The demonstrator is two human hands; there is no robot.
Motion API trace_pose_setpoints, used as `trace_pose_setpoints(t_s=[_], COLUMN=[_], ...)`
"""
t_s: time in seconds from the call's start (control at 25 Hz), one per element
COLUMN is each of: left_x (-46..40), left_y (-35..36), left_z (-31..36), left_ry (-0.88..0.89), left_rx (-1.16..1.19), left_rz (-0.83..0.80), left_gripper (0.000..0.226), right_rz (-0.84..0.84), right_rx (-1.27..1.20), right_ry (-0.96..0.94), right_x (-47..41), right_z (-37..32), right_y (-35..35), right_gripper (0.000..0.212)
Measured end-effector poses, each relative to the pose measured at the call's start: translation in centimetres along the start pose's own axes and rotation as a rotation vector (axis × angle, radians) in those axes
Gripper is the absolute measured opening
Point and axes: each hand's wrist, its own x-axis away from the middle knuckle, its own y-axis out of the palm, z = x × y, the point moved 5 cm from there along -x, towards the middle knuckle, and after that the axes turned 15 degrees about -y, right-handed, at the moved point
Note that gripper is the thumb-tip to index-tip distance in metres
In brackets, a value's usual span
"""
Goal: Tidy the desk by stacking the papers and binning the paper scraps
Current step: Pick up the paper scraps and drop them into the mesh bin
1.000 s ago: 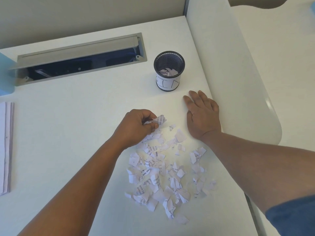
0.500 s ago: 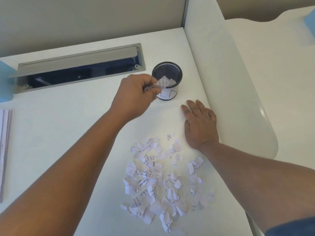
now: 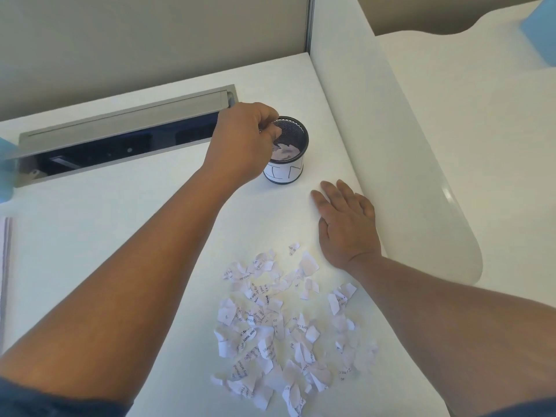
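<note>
Now reaching over the mesh bin [image 3: 288,149] at upper centre, left hand [image 3: 243,142] with fingers curled, grip contents impossible to tell. Lower centre, paper scraps [image 3: 282,326] piled loose on desk [image 3: 120,236]. Right of them, right hand [image 3: 346,227] flat, fingers relaxed, empty.

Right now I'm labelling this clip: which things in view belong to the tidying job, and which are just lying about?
Belong to the job:
left hand, over the bin
mesh bin, scraps inside
paper scraps piled on the desk
stacked papers at the left edge

Lying about:
cable tray, lid open
right hand, flat on the desk
blue object, far right
</note>
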Motion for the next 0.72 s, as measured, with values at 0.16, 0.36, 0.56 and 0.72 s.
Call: trace_pose_setpoints(t_s=[0.16, 0.36, 0.56, 0.72], left_x=[0.3, 5.6, 10.6, 13.5], left_y=[0.2, 0.4, 6.0, 8.7], left_z=[-0.7, -2.8, -8.3, -8.9], left_ry=[-0.017, 0.166, 0.048, -0.055], left_rx=[0.119, 0.267, -0.098, -0.253], left_rz=[0.013, 0.182, -0.312, -0.429], left_gripper=[0.020, 0.014, 0.052, 0.086], right_rz=[-0.001, 0.008, -0.008, -0.025], right_rx=[0.003, 0.004, 0.016, 0.014], right_ry=[0.000, -0.002, -0.005, 0.006], right_x=[0.0, 0.0, 0.0, 0.0], right_z=[0.0, 0.0, 0.1, 0.0], right_y=[0.0, 0.1, 0.3, 0.3], right_gripper=[0.060, 0.059, 0.059, 0.060])
